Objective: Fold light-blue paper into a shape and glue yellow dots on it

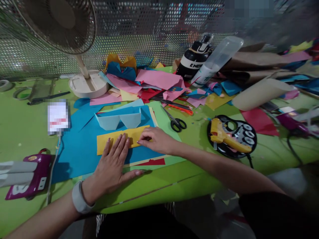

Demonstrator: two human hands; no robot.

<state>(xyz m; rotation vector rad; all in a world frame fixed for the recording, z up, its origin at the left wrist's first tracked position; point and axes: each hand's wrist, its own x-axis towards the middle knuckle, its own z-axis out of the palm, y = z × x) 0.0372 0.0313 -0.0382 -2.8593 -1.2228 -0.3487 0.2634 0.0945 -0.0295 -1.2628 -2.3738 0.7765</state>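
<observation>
The yellow paper strip (117, 139) lay on a blue sheet (79, 146) on the green tabletop (22, 129). The left hand (113, 166) pressed it flat, fingers spread wide; the right hand (156, 139) pinched its right end. Scissors (176, 122) lay nearby.

Matt yellow paper strip (124, 137), perforated metal screen (154, 30)

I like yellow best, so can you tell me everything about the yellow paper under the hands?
The yellow paper is a long, narrow strip, folded by the look of its straight edges, and looks like thin craft paper. It lies flat on a blue sheet, just below a folded light blue paper shape. The left hand presses flat on its middle with spread fingers, while the right hand pinches its right end. Its left end is bare.
</observation>
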